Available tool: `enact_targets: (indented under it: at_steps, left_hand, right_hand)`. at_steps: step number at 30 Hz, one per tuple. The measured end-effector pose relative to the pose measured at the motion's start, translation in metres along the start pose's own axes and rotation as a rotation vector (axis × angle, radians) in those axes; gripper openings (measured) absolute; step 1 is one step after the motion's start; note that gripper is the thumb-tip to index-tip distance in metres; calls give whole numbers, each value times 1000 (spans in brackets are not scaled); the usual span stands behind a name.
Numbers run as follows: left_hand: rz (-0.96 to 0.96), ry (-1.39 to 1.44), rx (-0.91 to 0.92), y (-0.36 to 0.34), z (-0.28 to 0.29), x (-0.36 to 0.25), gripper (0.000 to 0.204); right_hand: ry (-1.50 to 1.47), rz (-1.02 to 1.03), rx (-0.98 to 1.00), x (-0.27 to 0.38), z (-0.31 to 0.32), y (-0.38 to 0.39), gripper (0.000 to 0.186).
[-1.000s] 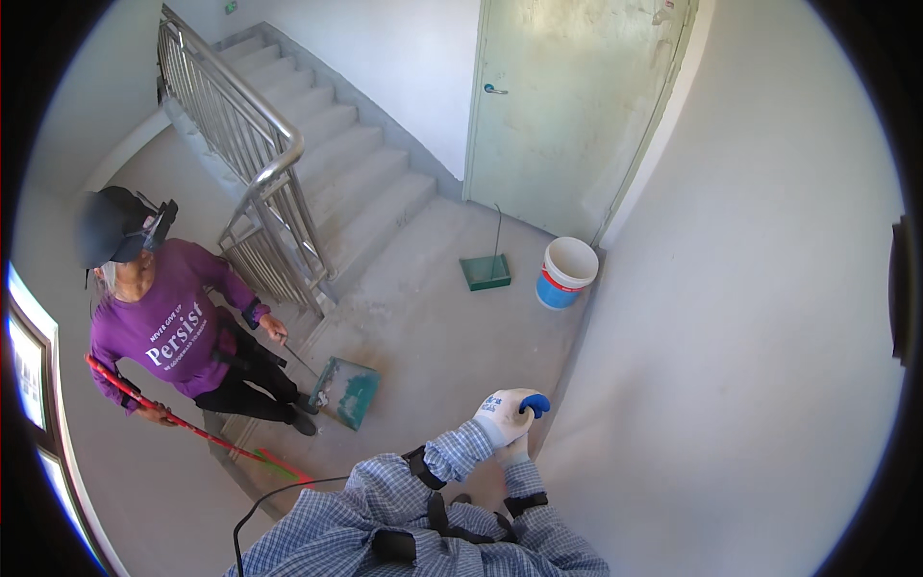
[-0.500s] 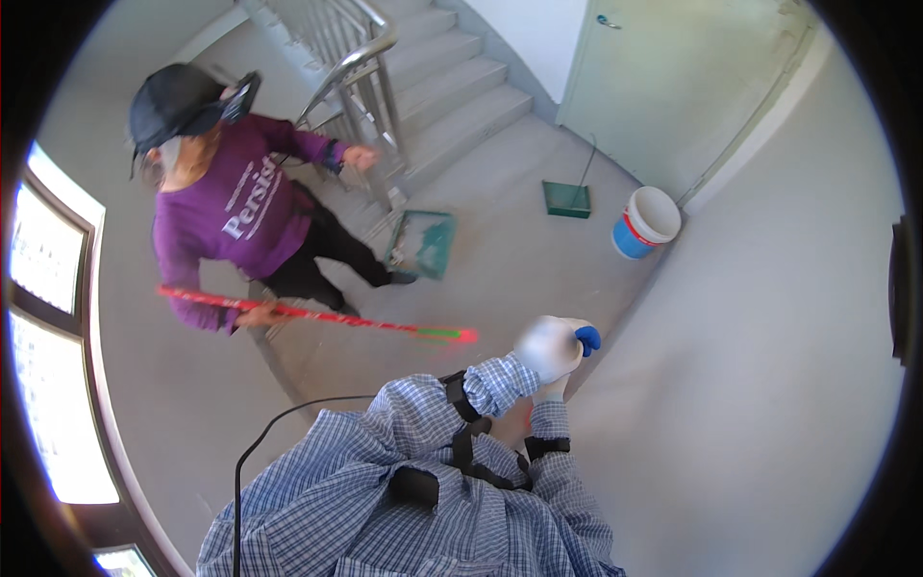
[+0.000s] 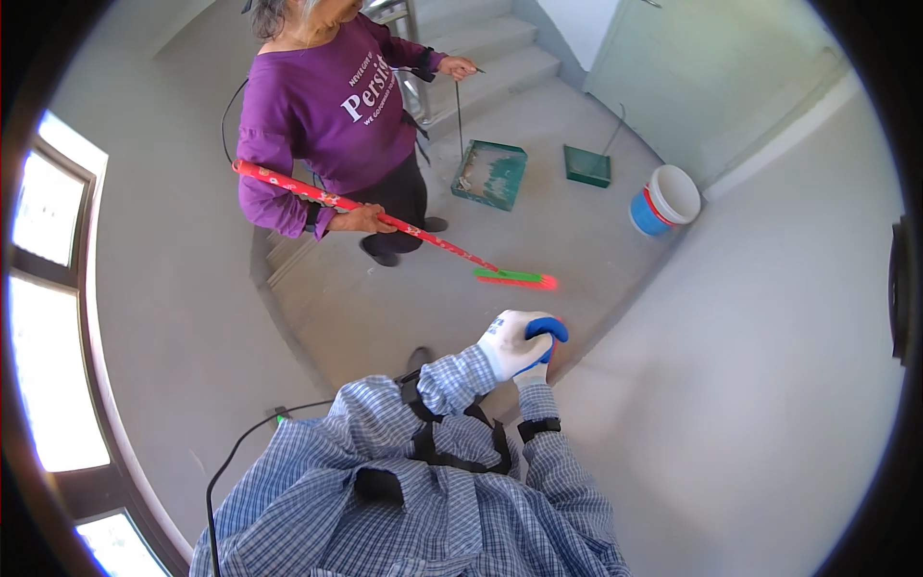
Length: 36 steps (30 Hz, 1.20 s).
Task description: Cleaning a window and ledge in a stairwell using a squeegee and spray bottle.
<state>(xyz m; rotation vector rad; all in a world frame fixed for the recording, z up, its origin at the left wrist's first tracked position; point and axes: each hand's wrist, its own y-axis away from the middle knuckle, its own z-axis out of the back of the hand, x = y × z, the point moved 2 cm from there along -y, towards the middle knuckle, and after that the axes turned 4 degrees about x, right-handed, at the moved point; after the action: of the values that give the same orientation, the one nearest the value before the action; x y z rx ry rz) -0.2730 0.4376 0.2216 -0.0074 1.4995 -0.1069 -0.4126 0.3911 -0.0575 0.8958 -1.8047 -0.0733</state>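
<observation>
Left hand (image 3: 524, 344), in a white glove with blue on the fingers, is raised before the body, its fingers curled in and closed together; a sliver of red shows at its outer edge, but whether it is gripped cannot be told. Right hand (image 3: 532, 376) sits just behind the left, on the body side, mostly covered by it, so the state of its fingers cannot be told. Surroundings, in descending order of size: a pale wall (image 3: 721, 385) fills the right side; the grey floor (image 3: 404, 308) spreads beyond the hands; bright windows (image 3: 58, 375) line the left edge; a pale green door (image 3: 711, 87) stands at upper right, with stairs (image 3: 514, 58) to its left. A co-worker (image 3: 336, 135) in a purple top stands at upper left, one hand on a red broom (image 3: 423, 235), the other on the rod of a large green pan (image 3: 514, 183). Near the door, a white and blue bucket (image 3: 651, 213) stands beside a small green pan (image 3: 586, 166). Spatial relation: the broom lies ahead of the hands and to the left, its long axis slanting down toward the right. Its brush head (image 3: 510, 278), partly blurred, is directly ahead of the left hand, near but apart; the left hand is the nearer of the two.
</observation>
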Motion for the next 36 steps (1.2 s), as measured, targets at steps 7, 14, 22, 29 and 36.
enact_targets:
  at_steps: [7, 14, 22, 29, 36]
  left_hand:
    - [36, 231, -6, 50, 11, -32, 24]
    - [-42, 140, 45, 39, 14, -15, 22]
    - [-78, -87, 55, 10, -30, 49, 10]
    - [-101, -19, -178, 14, -3, 38, 19]
    - [-161, -7, -164, 37, 14, 52, 13]
  right_hand:
    - [91, 17, -43, -6, -43, 34, 39]
    - [131, -42, -122, -21, -3, 59, 40]
    - [138, -158, -145, -55, 50, 79, 40]
    - [250, -278, -124, -34, 68, 86, 40]
    - [301, -253, -7, -32, 60, 74, 41]
